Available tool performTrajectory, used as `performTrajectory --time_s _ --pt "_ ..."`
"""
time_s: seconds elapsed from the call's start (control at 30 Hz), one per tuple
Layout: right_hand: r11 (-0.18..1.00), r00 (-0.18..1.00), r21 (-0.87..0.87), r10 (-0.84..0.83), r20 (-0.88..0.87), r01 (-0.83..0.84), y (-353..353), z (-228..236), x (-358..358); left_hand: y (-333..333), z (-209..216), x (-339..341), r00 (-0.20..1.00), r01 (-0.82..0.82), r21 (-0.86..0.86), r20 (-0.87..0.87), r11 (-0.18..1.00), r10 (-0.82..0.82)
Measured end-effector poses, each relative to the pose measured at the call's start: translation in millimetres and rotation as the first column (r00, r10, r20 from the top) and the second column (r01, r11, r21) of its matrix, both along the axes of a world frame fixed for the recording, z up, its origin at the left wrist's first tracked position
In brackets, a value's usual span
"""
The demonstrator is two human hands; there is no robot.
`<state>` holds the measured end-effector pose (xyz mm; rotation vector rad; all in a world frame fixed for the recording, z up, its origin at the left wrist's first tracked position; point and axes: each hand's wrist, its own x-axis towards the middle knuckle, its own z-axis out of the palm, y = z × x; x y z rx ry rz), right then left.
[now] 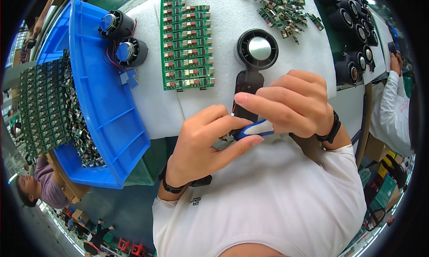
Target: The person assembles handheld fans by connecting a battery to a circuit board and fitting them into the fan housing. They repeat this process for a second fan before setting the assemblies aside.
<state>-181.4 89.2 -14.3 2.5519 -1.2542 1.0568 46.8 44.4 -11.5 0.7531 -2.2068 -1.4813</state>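
A black handheld fan [249,82] with a round head and silver centre lies toward me on the white foam sheet. My left hand [203,143] is closed around the lower end of its handle, with thumb and fingers on either side of a blue-and-white piece [255,130]. My right hand [295,103] is closed, its curled fingers on the right end of that piece. Its index finger points left across the handle. The piece's kind is not clear, since my fingers cover part of it. A thin red wire shows along the handle's left edge.
A panel of green circuit boards [187,47] lies beyond my left hand, with a loose board pile [288,13] at back right. Two black fan heads [132,52] sit beside a blue bin [105,100] holding boards. Several fan heads [353,29] stand right. Other people are nearby.
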Motion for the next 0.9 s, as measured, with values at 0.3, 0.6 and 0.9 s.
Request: performTrajectory --time_s 0.3,0.6,0.9 --pt "0.998 0.998 0.030 0.046 0.037 -0.047 2.8 -5.8 0.7 7.3 -3.5 0.4 0.999 0.001 -0.018 -0.047 1.000 -0.001" --pt "0.858 0.936 0.465 0.052 0.348 -0.220 2.0 -4.0 -2.3 6.8 -0.3 0.8 0.999 -0.034 -0.135 -0.045 0.990 0.029" --pt "0.538 0.797 0.728 -0.161 0.582 -0.424 5.7 10.1 -8.5 3.5 1.4 -6.8 0.987 -0.066 -0.377 -0.162 0.924 0.005"
